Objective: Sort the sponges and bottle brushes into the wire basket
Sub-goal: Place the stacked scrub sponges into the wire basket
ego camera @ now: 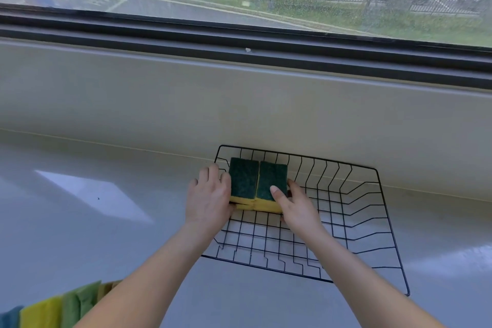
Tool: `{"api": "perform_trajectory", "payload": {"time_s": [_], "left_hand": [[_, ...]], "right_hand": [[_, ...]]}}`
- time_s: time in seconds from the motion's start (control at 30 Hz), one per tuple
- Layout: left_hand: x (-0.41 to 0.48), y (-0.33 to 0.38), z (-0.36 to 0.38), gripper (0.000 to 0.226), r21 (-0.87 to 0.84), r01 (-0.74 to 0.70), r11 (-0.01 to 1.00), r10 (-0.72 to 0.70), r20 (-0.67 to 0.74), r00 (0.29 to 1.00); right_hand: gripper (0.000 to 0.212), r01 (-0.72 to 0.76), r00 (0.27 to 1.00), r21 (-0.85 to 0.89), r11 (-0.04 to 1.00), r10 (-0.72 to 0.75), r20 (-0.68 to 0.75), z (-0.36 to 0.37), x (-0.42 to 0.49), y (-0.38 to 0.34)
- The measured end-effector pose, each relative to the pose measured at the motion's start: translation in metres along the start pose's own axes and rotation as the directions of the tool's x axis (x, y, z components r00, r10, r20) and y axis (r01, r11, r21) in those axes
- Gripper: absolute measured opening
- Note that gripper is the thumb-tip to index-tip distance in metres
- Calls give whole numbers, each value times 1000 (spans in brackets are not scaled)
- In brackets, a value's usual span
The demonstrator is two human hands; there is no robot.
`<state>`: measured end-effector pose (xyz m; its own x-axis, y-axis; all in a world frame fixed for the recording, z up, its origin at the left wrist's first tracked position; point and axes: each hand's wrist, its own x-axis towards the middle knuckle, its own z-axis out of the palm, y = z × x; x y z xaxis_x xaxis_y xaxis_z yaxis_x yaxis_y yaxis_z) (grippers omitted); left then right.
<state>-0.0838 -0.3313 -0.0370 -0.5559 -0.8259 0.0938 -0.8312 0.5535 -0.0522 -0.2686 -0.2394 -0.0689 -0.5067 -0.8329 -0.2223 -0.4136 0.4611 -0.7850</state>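
A black wire basket (pixel 367 224) lies on the grey counter against the wall. In its far left corner stand stacked sponges (pixel 257 181), yellow with dark green scrub tops, two side by side on top and more yellow ones beneath. My left hand (pixel 209 198) presses the stack's left side, its fingers curled over the basket's left rim. On the right side, my right hand (pixel 295 205) holds the stack, with the thumb lying on the right sponge's green top. No bottle brush is in view.
More sponges or cloths (pixel 53 309) in yellow, green and blue lie at the bottom left corner, partly behind my left forearm. A beige wall and dark window frame (pixel 239 42) run behind the counter.
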Motion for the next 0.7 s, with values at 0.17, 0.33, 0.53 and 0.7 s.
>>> {"api": "perform_trajectory", "payload": {"time_s": [0.17,0.33,0.53,0.7], "left_hand": [[-1,-1,-1,61,1,14,1000,-14,-9,1000],[-5,-2,-3,65,-87,54,995,-54,-5,999],[-14,-9,-8,65,-196,38,980,-43,-20,999],[-11,-7,-10,68,-123,22,992,-19,24,1000]], "right_hand": [[39,-15,1000,24,1000,15,14,-2,0,-1],[54,-6,999,14,1000,6,32,-6,-2,-4],[102,-109,993,16,994,108,56,-20,-6,-11],[97,-80,994,46,996,76,78,-26,-13,-12]]}}
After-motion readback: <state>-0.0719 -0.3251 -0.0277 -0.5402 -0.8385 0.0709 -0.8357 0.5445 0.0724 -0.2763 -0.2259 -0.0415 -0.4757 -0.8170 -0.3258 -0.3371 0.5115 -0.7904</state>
